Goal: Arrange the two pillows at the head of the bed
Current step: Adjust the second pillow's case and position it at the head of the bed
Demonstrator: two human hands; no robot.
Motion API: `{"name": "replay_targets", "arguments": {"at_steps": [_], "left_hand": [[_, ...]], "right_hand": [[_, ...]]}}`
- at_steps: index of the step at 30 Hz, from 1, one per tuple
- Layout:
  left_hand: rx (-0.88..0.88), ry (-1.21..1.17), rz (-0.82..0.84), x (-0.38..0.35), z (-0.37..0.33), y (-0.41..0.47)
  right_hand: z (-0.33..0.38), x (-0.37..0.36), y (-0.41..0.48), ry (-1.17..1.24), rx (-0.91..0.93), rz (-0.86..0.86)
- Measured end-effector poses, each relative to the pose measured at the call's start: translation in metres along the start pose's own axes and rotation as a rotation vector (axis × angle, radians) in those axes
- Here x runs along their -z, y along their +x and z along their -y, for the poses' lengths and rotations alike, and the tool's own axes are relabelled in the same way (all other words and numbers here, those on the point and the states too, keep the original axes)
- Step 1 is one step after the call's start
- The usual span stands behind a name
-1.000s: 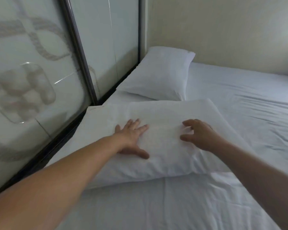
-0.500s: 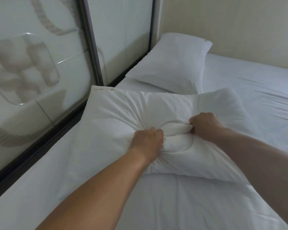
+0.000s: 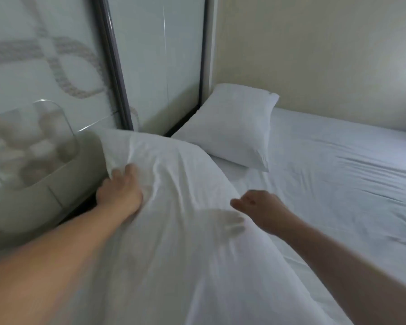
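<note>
Head view: the near pillow (image 3: 174,207) fills the middle of my picture, lying lengthwise along the left side of the bed with its far end pushed up against the glass panel (image 3: 45,90), its cover creased and bunched. My left hand (image 3: 120,191) sits on its left edge, knuckles up, fingers curled into the fabric and clenched on a fold of the cover; that forearm runs in from the lower left corner, blurred. My right hand (image 3: 258,209) hangs over the pillow's right edge, palm down, thumb out toward the left, fingers loosely bent and holding nothing that I can see; whether it touches the cover I cannot tell, as the spot below it is smeared. The right forearm comes in from the lower right. The far pillow (image 3: 237,127) lies flat in the corner at the head of the bed, one side along the dark frame (image 3: 202,66) of the panel and its top near the cream wall (image 3: 314,55), a little apart from the near one. Around both spreads the white sheet (image 3: 338,172), wrinkled to the right.
</note>
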State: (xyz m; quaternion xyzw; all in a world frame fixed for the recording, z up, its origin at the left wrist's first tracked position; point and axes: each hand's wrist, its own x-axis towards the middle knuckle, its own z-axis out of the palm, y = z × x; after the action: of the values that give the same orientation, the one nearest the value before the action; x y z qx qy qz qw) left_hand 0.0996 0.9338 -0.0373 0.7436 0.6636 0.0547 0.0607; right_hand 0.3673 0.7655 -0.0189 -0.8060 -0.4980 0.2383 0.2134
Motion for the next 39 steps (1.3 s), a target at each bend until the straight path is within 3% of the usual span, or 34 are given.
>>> {"name": "replay_targets", "arguments": {"at_steps": [2, 5, 8, 10, 12, 15, 18, 21, 23, 27, 30, 32, 36, 39], "left_hand": [[0.263, -0.373, 0.210, -0.027, 0.028, -0.006], [0.349, -0.620, 0.207, -0.055, 0.046, -0.021], [0.502, -0.786, 0.230, -0.054, 0.035, -0.018], [0.562, -0.994, 0.246, -0.050, 0.027, -0.018], [0.585, -1.128, 0.164, -0.048, 0.022, -0.017], [0.554, -1.060, -0.060, -0.024, 0.010, -0.002], [0.363, -1.006, -0.195, 0.022, -0.010, 0.027], [0.208, -0.832, -0.075, 0.040, -0.022, 0.047], [0.129, -0.699, 0.104, 0.025, -0.017, 0.041], [0.298, -0.612, 0.491, -0.025, 0.025, -0.014], [0.377, -0.613, 0.543, -0.039, 0.041, -0.028], [0.351, -0.548, 0.561, -0.031, 0.041, -0.020], [0.294, -0.482, 0.784, -0.011, 0.060, -0.012], [0.330, -0.426, 0.679, -0.020, 0.077, -0.022]], "right_hand": [[-0.013, -0.026, 0.007, -0.026, -0.149, 0.056], [-0.013, -0.055, 0.018, 0.190, -0.317, 0.148], [-0.010, -0.057, 0.032, 0.392, -0.422, 0.117], [-0.006, -0.058, 0.034, 0.417, -0.435, 0.103], [0.003, -0.061, 0.032, 0.353, -0.336, 0.005], [0.019, -0.056, 0.016, 0.385, -0.135, -0.244], [0.031, -0.052, -0.006, 0.546, -0.112, -0.380], [0.029, -0.069, -0.014, 0.657, -0.212, -0.345], [0.019, -0.079, -0.013, 0.702, -0.344, -0.254], [-0.017, -0.079, -0.020, 0.726, -0.619, -0.100], [-0.024, -0.088, -0.032, 0.867, -0.646, 0.075], [-0.020, -0.094, -0.036, 0.923, -0.610, 0.096], [-0.013, -0.107, -0.051, 0.897, -0.595, 0.145], [-0.011, -0.109, -0.065, 0.741, -0.638, 0.223]]}}
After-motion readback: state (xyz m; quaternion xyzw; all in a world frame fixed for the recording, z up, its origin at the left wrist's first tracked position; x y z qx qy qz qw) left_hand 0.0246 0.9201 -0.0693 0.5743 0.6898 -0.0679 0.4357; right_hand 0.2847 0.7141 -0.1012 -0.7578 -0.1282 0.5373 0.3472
